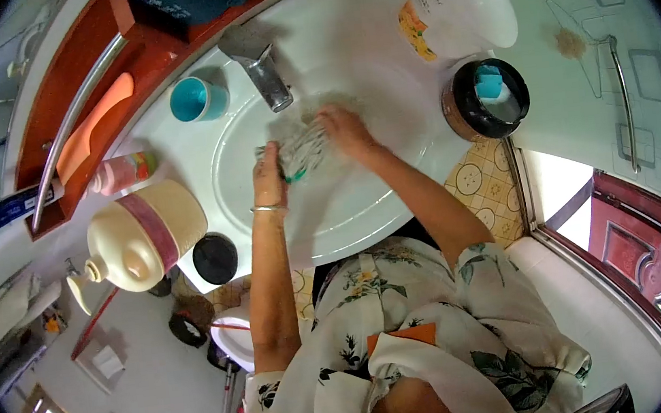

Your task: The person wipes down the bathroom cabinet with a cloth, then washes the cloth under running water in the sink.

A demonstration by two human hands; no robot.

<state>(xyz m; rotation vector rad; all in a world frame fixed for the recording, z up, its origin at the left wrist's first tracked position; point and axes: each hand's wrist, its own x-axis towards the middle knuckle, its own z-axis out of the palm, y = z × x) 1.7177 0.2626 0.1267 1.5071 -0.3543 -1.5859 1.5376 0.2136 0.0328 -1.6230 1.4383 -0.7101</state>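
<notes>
A wet, grey-white striped piece that looks like a cloth (pixel 304 151), with a green bit at its lower edge, is stretched between my hands over the white sink basin (pixel 331 214). My left hand (pixel 268 174), with a bangle at the wrist, grips its left side, thumb up. At its upper right, my right hand (pixel 345 130) has bent fingers closed on the other end; the fingertips are slightly blurred. Just above the hands is the metal faucet (pixel 262 71). Water or suds blur the basin around the cloth.
A turquoise-lined cup (pixel 198 99), a pink bottle (pixel 123 173), a cream pump jug (pixel 150 235) and a black round lid (pixel 215 258) stand on the left rim. On the right are a white pump bottle (pixel 454 5) and a black-rimmed container (pixel 485 99). An orange-red shelf (pixel 155 59) runs behind.
</notes>
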